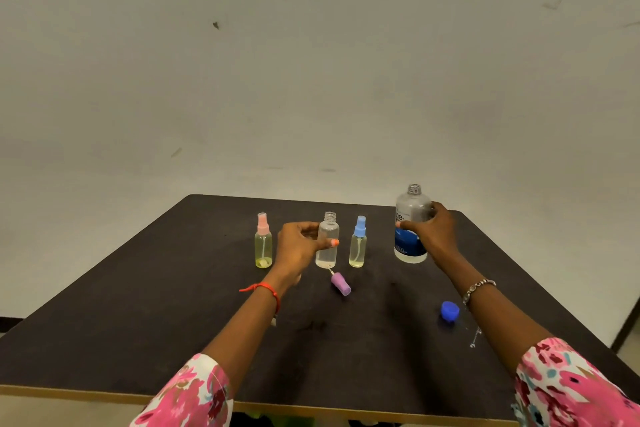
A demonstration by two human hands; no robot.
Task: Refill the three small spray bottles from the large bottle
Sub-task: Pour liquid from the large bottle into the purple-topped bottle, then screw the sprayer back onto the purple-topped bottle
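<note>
Three small spray bottles stand in a row on the dark table. The left bottle wears a pink sprayer, the right bottle a blue one. The middle bottle is uncapped, and my left hand grips its side. Its purple spray head lies on the table just in front of it. My right hand holds the large bottle, clear with a blue label, upright and uncapped at the right. The large bottle's blue cap lies nearer to me.
The table's pale front edge runs along the bottom. A plain wall stands behind the table. A few small drops glint on the table near the blue cap.
</note>
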